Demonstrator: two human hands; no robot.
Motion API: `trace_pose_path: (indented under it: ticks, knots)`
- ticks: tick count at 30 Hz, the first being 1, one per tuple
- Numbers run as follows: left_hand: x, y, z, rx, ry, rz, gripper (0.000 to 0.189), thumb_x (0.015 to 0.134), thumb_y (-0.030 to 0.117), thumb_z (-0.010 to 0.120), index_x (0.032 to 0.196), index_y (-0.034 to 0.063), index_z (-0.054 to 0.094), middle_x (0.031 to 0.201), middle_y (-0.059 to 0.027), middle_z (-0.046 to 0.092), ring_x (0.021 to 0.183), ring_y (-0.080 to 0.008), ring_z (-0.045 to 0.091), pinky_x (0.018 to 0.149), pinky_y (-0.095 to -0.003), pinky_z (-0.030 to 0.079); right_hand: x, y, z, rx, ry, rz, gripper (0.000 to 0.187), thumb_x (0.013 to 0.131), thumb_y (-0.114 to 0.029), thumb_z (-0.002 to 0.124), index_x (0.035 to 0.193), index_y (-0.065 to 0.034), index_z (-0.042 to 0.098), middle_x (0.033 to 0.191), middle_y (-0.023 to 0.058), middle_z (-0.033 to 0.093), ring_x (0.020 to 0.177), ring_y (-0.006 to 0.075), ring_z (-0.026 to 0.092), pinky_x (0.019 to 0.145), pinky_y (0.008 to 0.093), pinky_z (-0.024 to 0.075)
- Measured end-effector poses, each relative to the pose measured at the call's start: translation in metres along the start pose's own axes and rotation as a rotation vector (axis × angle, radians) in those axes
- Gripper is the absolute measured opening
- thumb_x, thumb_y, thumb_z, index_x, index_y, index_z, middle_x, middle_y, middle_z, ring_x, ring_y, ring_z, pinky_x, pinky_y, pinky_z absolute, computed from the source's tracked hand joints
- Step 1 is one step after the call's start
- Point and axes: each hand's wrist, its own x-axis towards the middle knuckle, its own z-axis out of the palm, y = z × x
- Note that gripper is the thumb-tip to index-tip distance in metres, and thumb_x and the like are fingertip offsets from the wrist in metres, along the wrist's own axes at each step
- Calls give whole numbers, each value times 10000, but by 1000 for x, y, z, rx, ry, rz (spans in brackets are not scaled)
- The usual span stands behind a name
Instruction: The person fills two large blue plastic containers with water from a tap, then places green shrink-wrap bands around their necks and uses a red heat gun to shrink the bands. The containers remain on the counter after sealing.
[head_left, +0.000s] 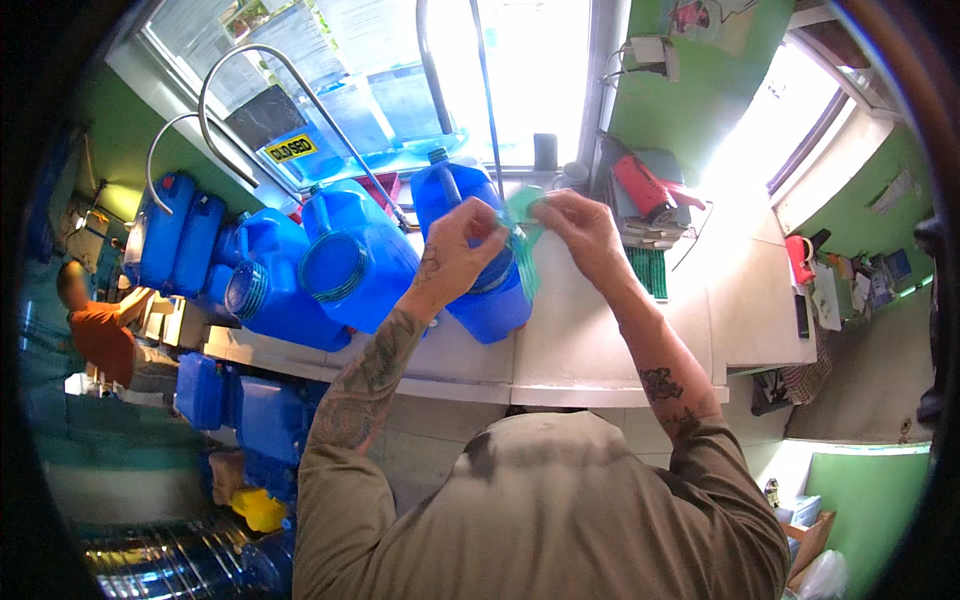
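Between both hands I hold a thin, translucent green plastic strip (529, 262), pinched by the fingers over the counter. My left hand (466, 238) grips its left side, in front of a blue plastic water jug (439, 187) that stands on the counter. My right hand (576, 225) pinches the upper right part between thumb and fingers. The strip's lower end hangs down in front of the jug's right side. Part of the jug is hidden behind my left hand.
More blue jugs (364, 255) line the tiled counter (600, 337) to the left, under curved metal pipes (300, 75). Right of my hands are a red device (641, 191) and a green basket (646, 274). A person in an orange shirt (105, 341) is at far left.
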Motion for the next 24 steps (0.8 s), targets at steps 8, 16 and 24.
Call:
trace_pose_path:
  ticks: [8,16,24]
  knots:
    - [-14,-8,-52,-571,-275,83,276,954,111,701,1139,69,501,1114,-66,599,1110,-182,580,982,-363,510,21,-41,-19,-126,-572,127,245,1023,-245,672,1084,-11,712,886,8,701,804,72,613,743,288,521]
    - [-19,9,-93,498,-292,176,623,880,306,814,1403,108,541,1072,-100,630,1060,-252,617,1002,-411,494,31,-45,-22,-880,-554,-232,280,998,-318,658,1103,-70,734,920,159,757,817,314,737,784,435,570]
    - [-5,-30,-93,596,-235,333,265,955,243,719,1144,67,662,1146,-118,680,1107,-287,648,1023,-422,479,35,-10,-18,-982,-517,-255,273,990,-315,648,1080,-69,724,929,161,747,879,364,719,828,485,551]
